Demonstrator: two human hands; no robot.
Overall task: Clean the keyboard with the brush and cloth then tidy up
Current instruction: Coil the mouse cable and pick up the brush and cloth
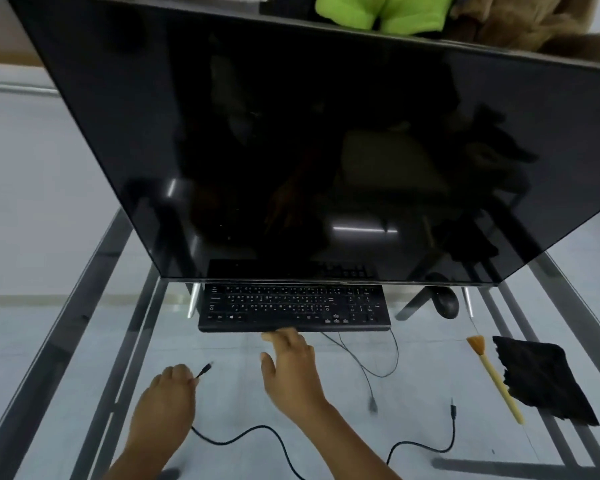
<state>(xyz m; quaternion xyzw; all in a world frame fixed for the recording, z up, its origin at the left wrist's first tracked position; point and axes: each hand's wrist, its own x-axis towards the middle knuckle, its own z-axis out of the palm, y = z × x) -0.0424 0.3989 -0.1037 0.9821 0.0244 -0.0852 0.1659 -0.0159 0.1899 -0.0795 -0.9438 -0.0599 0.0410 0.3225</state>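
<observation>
The keyboard lies on the glass tabletop, tucked partly under the lower edge of the dark monitor. The right hand reaches with loose, spread fingers to the keyboard's near edge, fingertips at or just touching it and closed on nothing. The left hand, left of the keyboard's near edge, pinches a thin black cable just behind its plug. The brush and the black cloth lie side by side, well to the right of the keyboard, untouched, and a mouse sits just right of it.

The step in hand looks like freeing the keyboard for cleaning. It would go best by sliding the keyboard toward the person, clear of the monitor, holding the cable slack so it does not snag the other leads nearby.
</observation>
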